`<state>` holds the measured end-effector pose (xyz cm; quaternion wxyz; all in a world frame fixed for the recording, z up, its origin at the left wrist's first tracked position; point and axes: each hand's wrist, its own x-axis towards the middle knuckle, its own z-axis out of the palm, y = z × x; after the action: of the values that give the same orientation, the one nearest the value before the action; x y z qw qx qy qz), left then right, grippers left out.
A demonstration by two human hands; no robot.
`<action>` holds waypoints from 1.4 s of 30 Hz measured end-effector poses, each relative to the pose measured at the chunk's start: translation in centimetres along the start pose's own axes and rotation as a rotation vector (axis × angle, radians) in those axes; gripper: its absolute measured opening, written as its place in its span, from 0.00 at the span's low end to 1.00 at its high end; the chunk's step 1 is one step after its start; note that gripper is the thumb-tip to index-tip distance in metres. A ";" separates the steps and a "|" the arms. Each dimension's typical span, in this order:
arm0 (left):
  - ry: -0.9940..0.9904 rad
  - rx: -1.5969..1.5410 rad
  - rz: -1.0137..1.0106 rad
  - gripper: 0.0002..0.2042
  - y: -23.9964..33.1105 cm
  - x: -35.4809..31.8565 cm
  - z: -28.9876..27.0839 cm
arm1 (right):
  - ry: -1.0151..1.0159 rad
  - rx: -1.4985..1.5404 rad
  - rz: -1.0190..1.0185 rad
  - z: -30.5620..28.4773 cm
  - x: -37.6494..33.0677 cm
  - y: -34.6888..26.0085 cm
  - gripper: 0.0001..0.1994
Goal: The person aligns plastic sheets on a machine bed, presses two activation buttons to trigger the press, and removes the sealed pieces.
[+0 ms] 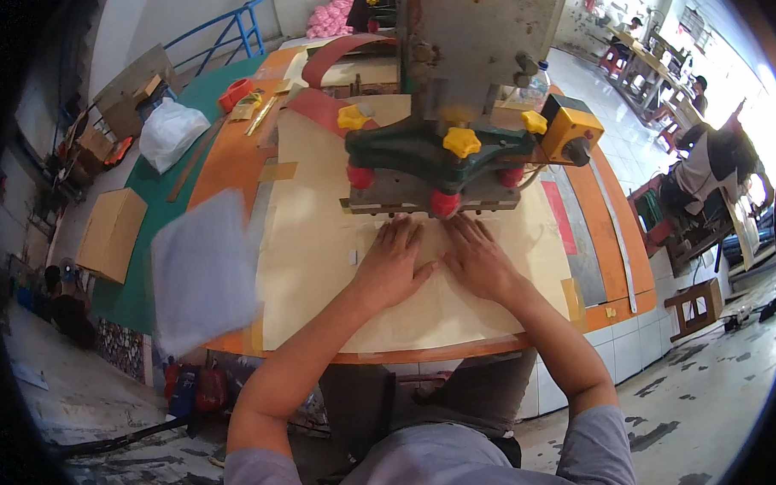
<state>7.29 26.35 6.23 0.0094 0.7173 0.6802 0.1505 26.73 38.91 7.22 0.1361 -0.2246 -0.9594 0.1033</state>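
Note:
My left hand (392, 264) and my right hand (477, 258) lie flat side by side, fingers spread, pressing on a pale cream sheet (320, 245) that covers the orange table (219, 167). Both sets of fingertips point at the lower plate of a press machine (441, 159), which has a green frame with red and yellow knobs and a yellow switch box (572, 129) on its right. Neither hand grips anything. A small white scrap (353, 257) rests on the sheet just left of my left hand.
A blurred pale blue-white sheet (203, 270) hangs over the table's left edge. A cardboard box (110, 233) and a white plastic bag (170, 130) lie further left. Metal strips (614, 235) run along the table's right side. A wooden stool (696, 304) stands on the floor at right.

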 end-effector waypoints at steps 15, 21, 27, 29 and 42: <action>0.048 -0.013 -0.107 0.38 2.0 -0.2 2.2 | -0.064 0.055 -0.012 2.3 0.0 -0.2 0.35; 0.055 0.062 -0.236 0.40 2.7 -0.6 2.4 | -0.073 0.024 0.081 1.1 -1.2 0.3 0.36; 0.072 0.112 -0.334 0.43 3.2 -0.8 2.0 | -0.011 -0.005 0.188 0.0 -3.4 2.2 0.38; 0.086 0.101 -0.353 0.43 3.3 -0.9 2.0 | -0.004 -0.018 0.226 -0.1 -3.8 2.6 0.38; 0.188 0.097 -0.336 0.44 2.9 -0.8 2.7 | -0.048 -0.072 0.146 1.0 -2.6 1.2 0.37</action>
<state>10.66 25.87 4.10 -0.0638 0.5759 0.7948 0.1803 29.16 38.60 5.37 0.0970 -0.2960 -0.9466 0.0838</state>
